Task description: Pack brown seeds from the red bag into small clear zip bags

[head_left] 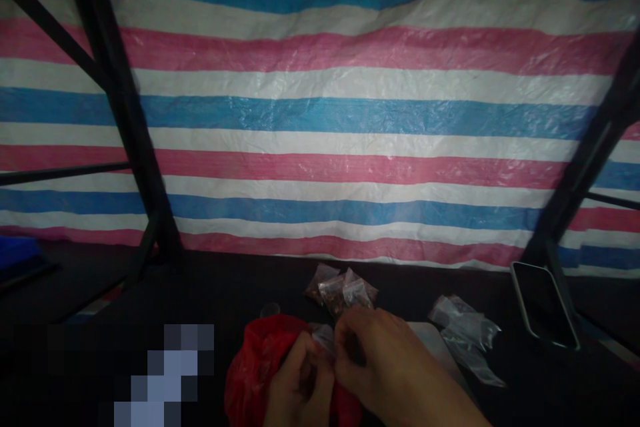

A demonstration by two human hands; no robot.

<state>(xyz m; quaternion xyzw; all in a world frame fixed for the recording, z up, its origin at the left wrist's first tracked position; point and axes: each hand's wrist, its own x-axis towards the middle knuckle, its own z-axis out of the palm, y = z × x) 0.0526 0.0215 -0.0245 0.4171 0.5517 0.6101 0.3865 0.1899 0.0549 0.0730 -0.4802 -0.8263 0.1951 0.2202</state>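
Note:
A small clear plastic bag [324, 335] is between my two hands, above the table. My left hand [303, 380] pinches its left side with closed fingers. On the other side, my right hand [383, 353] is closed too, thumb and fingertips together at the bag's edge. What the bag contains is hidden by my fingers. Beneath and left of my hands bulges a crumpled red plastic bag [250, 353]. Just beyond them lie several small clear bags [340, 290] filled with brownish bits too small to identify.
More clear plastic bags [465, 330], flat and loosely piled, lie at right. Beside them is a phone [545, 303]. A pale flat item [433, 340] sits partly under my right forearm. Dark metal posts [130, 120] stand before a striped plastic sheet [350, 113]. A small clear round item [270, 309] lies behind the red bag.

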